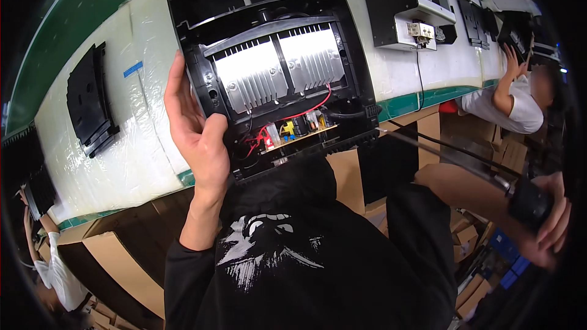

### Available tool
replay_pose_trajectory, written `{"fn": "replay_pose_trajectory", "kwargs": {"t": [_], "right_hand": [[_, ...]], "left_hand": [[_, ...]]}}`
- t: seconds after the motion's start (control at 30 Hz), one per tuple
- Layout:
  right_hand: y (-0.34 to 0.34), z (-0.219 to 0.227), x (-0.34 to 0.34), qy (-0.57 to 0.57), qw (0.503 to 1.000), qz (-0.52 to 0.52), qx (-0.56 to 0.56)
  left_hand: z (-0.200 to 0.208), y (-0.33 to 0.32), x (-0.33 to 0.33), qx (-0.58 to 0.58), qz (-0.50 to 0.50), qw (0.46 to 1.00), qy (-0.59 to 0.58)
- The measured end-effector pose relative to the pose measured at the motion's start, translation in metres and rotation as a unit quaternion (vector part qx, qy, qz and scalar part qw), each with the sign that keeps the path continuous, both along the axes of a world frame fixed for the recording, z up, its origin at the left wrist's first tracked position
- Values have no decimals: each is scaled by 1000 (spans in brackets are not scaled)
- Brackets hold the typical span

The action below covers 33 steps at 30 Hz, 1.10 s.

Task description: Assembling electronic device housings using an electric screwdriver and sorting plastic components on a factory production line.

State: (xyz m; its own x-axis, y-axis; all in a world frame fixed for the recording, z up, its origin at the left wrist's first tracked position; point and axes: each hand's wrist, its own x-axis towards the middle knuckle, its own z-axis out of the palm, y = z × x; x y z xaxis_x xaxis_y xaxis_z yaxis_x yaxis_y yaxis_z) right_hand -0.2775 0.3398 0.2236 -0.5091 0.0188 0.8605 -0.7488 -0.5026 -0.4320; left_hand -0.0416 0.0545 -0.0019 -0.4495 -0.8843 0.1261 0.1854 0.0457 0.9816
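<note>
A short, flat strip of blue tape [132, 69] lies on the long, white, film-covered table [153, 113]. On the table's right half stands a boxy black-and-silver metal machine [388, 12]. Below the table's near edge are brown cardboard cartons [122, 263] and, farther right, blue boxes [503, 246].

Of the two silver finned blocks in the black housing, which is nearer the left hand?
The left finned block, on the side of the black housing that the left hand grips; the other finned block sits farther right.
</note>
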Motion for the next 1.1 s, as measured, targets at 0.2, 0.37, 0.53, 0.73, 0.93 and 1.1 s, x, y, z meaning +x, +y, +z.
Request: {"fn": "replay_pose_trajectory", "kwargs": {"t": [0.2,0.37,0.53,0.73,0.93,1.1], "right_hand": [[-84,-58,47,-28,891,448,-75],[-94,-95,64,-46,923,318,210],[-111,-118,85,-74,941,286,166],[-118,-130,77,-43,928,320,184],[-117,-136,73,-26,938,297,179],[-119,-142,71,-40,946,277,163]], "left_hand": [[2,4,-10,13,-19,1000,15],[2,3,-4,14,-6,1000,12],[2,2,-4,7,-10,1000,2],[0,2,-4,-4,1,1000,-12],[1,2,-6,-6,-12,1000,-18],[1,5,-6,-3,-14,999,-39]]}}
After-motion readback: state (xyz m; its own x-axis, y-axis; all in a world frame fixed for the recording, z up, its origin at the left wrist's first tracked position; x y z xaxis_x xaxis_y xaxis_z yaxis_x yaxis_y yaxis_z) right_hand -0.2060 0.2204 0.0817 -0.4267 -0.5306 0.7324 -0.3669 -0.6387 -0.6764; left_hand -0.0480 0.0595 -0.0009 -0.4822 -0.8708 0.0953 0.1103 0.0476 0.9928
